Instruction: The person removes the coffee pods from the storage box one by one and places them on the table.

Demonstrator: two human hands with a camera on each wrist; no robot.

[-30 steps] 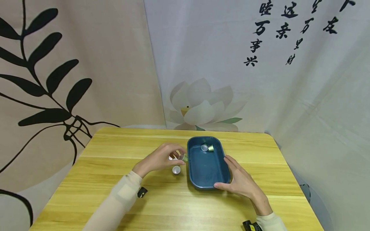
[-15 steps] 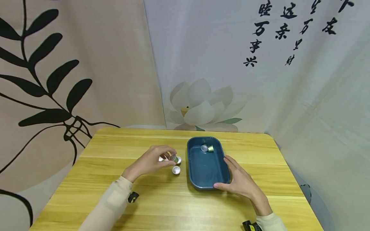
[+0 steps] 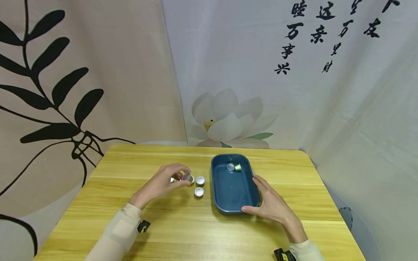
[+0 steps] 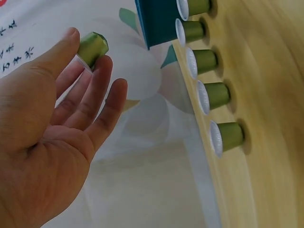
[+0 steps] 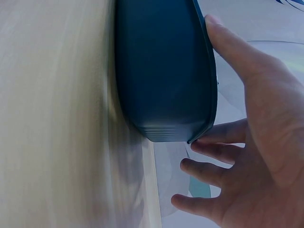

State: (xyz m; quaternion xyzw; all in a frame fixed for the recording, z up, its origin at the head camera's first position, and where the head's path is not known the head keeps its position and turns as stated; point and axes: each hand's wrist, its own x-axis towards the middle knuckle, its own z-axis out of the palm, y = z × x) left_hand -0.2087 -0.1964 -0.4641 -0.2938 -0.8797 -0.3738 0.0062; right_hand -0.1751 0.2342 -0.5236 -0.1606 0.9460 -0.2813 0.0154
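My left hand [image 3: 163, 183] pinches a green coffee capsule [image 4: 93, 49] between thumb and fingertips, holding it above the table. Below and beside that hand, several more green capsules [image 4: 217, 96] stand in a row, white rims up; in the head view the hand partly hides some of them. My right hand [image 3: 272, 203] touches the dark blue bin [image 3: 236, 192] at its near right corner, with the thumb at the near rim and straight fingers along the right side. Inside the bin, toward its far end, lie two capsules [image 3: 238, 167], one showing its silver face.
The wooden table [image 3: 183, 232] carries the bin right of the capsule row. Behind it hangs a pale curtain [image 3: 140, 72] with plant, lotus and writing prints. Beyond the table's right edge is pale cloth.
My left hand has moved left, away from the bin's side, still pinching a capsule, and uncovered standing capsules near the bin. The right hand and bin have stayed in place.
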